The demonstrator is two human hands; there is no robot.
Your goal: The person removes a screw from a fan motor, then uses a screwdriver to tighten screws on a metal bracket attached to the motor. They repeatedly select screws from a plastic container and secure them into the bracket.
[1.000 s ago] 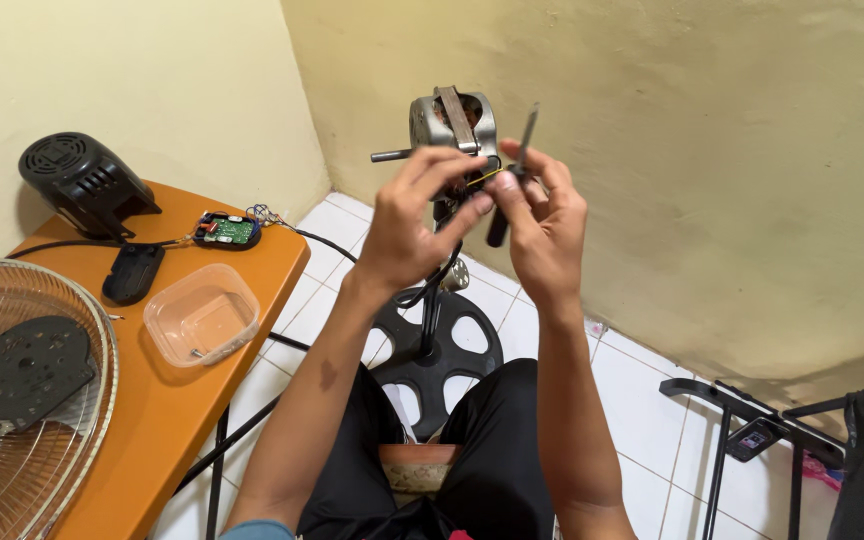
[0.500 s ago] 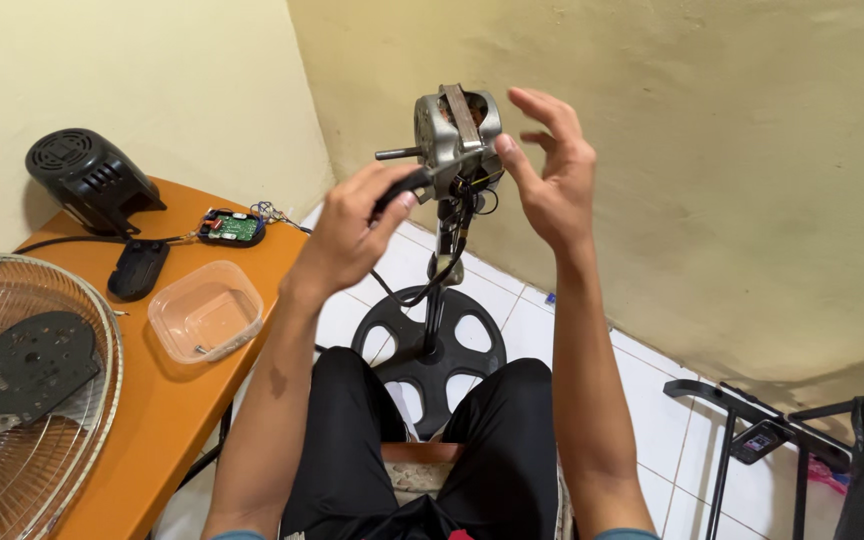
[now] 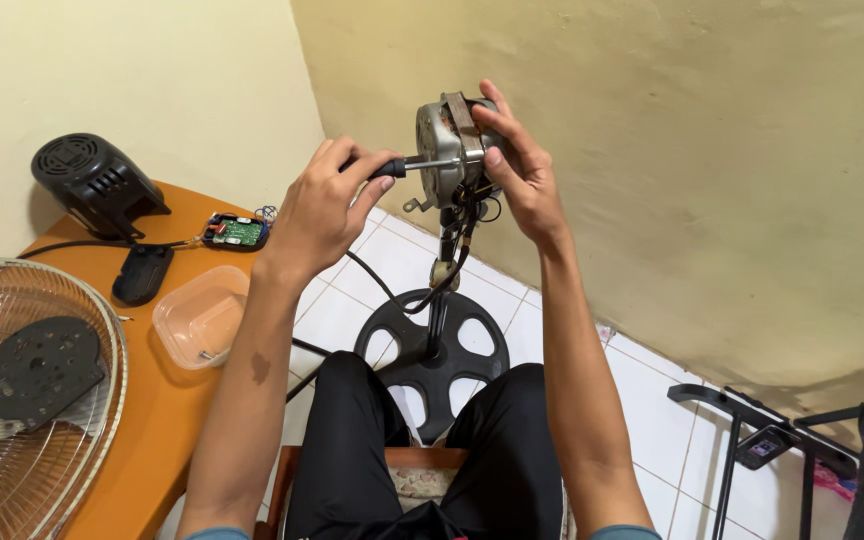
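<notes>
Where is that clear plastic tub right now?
The shallow clear plastic tub sits on the orange table at the person's left, between the wire fan guard and left hand.

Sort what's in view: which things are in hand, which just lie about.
In hand: left hand holding black-handled screwdriver; right hand gripping grey metal fan motor on black round-based stand.

Lying about: green circuit board, clear plastic tub, wire fan grille, black motor cover.
</notes>
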